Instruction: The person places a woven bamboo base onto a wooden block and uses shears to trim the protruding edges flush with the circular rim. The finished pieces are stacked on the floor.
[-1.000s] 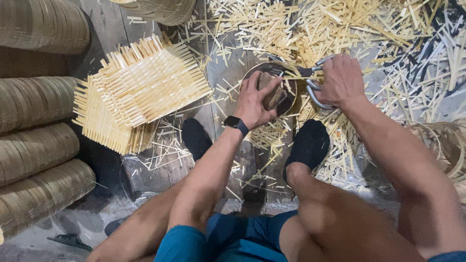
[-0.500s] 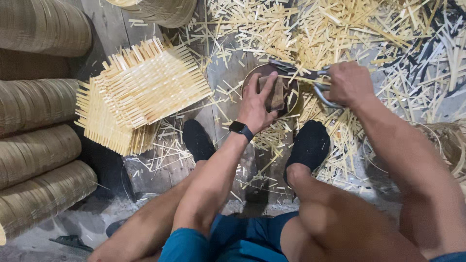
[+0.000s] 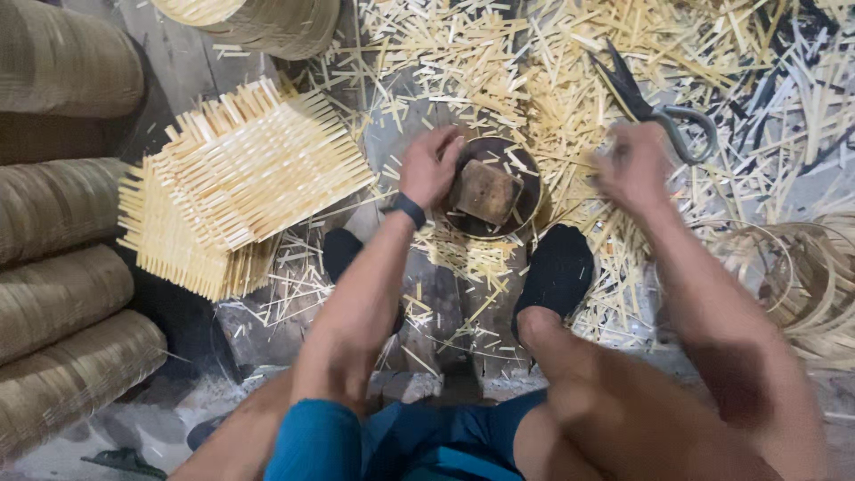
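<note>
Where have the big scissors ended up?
The scissors lie on the bamboo scraps at upper right, just beyond the right hand, which isn't holding them.

Worn grey floor (image 3: 178, 71) lies littered with pale bamboo offcuts (image 3: 463, 53); stacked woven rolls (image 3: 62, 294) line one side in dim light.

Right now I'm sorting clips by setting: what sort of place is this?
Probably a bamboo weaving workshop, worked on the floor: a stack of woven mats, strip offcuts littering the ground, large shears, and rolled woven material piled at the side.
</note>
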